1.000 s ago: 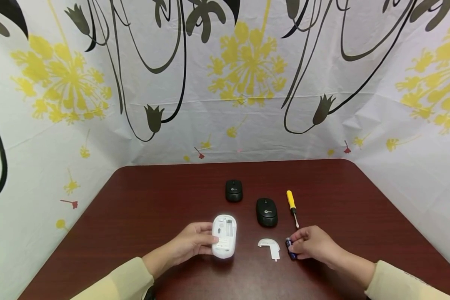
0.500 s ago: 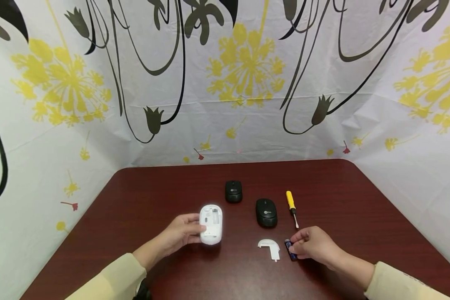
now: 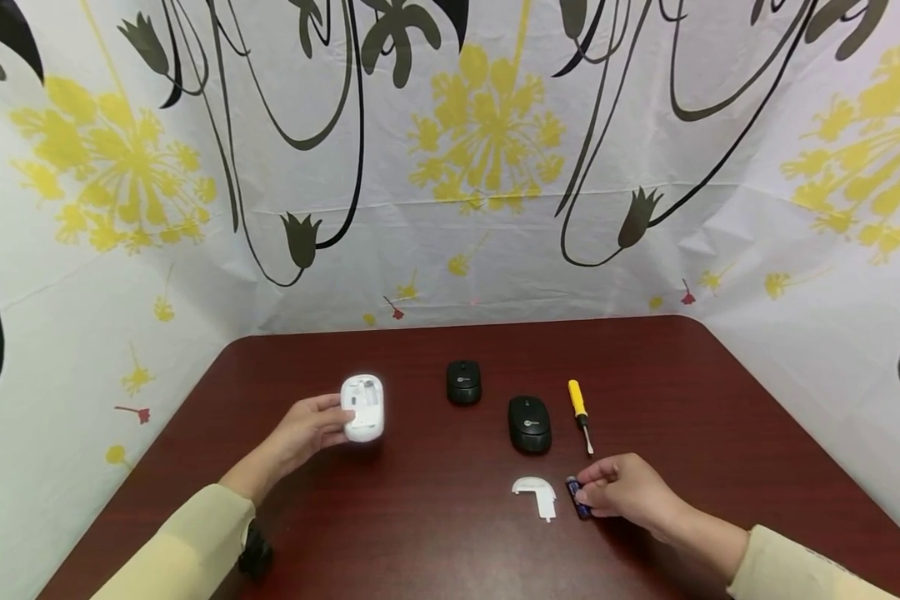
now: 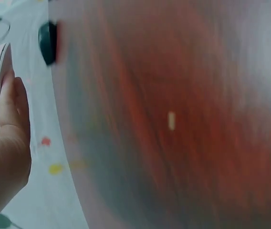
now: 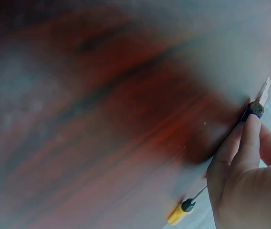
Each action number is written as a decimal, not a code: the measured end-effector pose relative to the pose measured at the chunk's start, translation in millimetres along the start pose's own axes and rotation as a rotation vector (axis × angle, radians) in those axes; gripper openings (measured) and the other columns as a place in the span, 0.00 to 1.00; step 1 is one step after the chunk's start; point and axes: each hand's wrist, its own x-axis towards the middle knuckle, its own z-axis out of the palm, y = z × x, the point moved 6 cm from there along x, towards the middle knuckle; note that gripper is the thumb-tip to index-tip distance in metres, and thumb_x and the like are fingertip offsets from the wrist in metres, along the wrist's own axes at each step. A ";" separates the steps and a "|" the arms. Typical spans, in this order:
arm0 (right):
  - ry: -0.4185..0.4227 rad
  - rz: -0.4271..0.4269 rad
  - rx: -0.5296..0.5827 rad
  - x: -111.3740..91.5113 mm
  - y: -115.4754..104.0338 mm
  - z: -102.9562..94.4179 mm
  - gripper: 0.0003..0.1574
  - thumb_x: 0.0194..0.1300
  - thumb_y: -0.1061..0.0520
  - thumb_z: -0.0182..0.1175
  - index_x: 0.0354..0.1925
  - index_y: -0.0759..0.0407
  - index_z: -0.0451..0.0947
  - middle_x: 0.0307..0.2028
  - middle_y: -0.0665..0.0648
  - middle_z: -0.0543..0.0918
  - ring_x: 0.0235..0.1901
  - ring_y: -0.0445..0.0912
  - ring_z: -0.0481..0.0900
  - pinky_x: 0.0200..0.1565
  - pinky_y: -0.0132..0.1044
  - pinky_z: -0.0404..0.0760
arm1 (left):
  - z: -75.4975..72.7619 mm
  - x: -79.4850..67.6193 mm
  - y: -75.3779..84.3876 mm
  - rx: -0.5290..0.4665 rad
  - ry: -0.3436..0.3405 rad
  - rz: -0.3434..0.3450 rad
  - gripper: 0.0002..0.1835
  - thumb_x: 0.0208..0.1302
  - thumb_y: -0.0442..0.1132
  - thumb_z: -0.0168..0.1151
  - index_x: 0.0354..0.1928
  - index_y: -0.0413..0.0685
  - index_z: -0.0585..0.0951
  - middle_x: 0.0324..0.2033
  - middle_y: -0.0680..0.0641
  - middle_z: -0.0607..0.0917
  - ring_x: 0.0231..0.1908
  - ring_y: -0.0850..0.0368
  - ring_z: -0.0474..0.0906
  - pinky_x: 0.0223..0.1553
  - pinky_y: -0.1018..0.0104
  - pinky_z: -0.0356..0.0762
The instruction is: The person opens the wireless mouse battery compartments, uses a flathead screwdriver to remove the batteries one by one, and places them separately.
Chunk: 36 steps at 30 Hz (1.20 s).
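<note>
Head view: left hand (image 3: 307, 429) is grasping a white mouse (image 3: 362, 407) at its 8 o'clock side, underside facing the camera, seemingly hovering over the counter (image 3: 435, 542). Mouse is sitting near 9 o'clock of the smaller black mouse (image 3: 463, 383). Right hand (image 3: 626, 492) is pinching a blue battery (image 3: 578, 497) with its fingertips, grip coming in from 3 o'clock; whether the battery is resting on the counter or a second one is hiding there, can't tell. Step in hand: looks like battery handling, mouse being held ready with its back off. Next move is probably calling for a firm pinch on the battery, mouse staying underside up, bay and battery being brought together. Containers: battery bay (image 3: 369, 392) is lying uncovered and seems to be holding nothing, though it's showing too small to confirm. White cover (image 3: 546, 500), presumably the bay's, is lying loose just beside the battery at 9 o'clock. Larger black mouse (image 3: 529, 425) is standing at 11 o'clock of the battery; yellow-handled screwdriver (image 3: 577, 400) is lying at 12, tip pointing toward the right hand. Neither is being touched.
</note>
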 end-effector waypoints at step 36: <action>-0.028 -0.001 0.036 -1.7 -1.0 0.9 0.14 0.58 0.71 0.64 0.42 0.80 0.77 0.29 0.58 0.82 0.31 0.47 0.83 0.36 0.43 0.85 | -139.6 -5.6 -8.4 0.222 0.370 -0.161 0.35 0.70 0.37 0.56 0.70 0.24 0.53 0.44 0.46 0.77 0.33 0.68 0.76 0.37 0.71 0.81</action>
